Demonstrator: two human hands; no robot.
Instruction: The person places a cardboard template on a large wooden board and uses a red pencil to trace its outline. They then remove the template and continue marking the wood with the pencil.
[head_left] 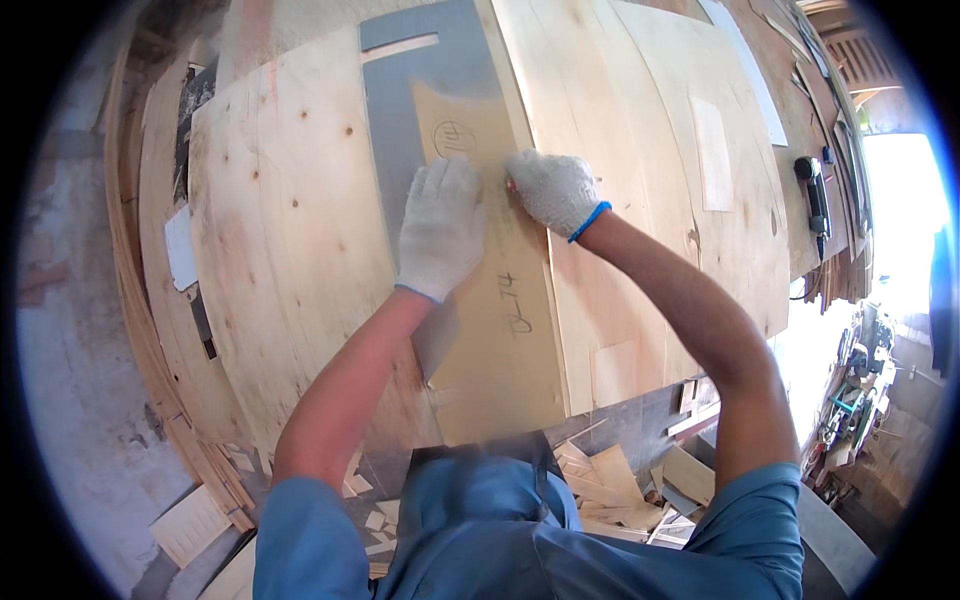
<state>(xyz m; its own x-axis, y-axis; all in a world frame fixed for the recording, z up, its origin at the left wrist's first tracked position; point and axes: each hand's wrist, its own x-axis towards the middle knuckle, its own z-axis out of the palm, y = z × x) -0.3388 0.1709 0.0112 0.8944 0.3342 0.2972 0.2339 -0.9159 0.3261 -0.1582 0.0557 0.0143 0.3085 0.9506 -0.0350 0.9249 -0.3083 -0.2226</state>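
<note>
A tan panel (505, 375) with handwritten marks lies lengthwise before me, partly over a grey panel (425, 60) with a slot near its far end. My left hand (440, 225), in a white knit glove, rests flat on the tan panel with fingers stretched forward. Along that panel's right edge, my gloved right hand (558, 190) is closed around a small object; only a red bit (511, 185) shows, and its kind is hidden. Pale plywood sheets lie to the left (270, 270) and right (630, 150) of the panels.
A black hand-held tool (817, 205) with a cord lies at the right on a brown board. Thin wood strips (120, 230) run along the left side. Wood offcuts (610, 485) litter the floor near my body. Cluttered gear (855, 390) stands at the far right.
</note>
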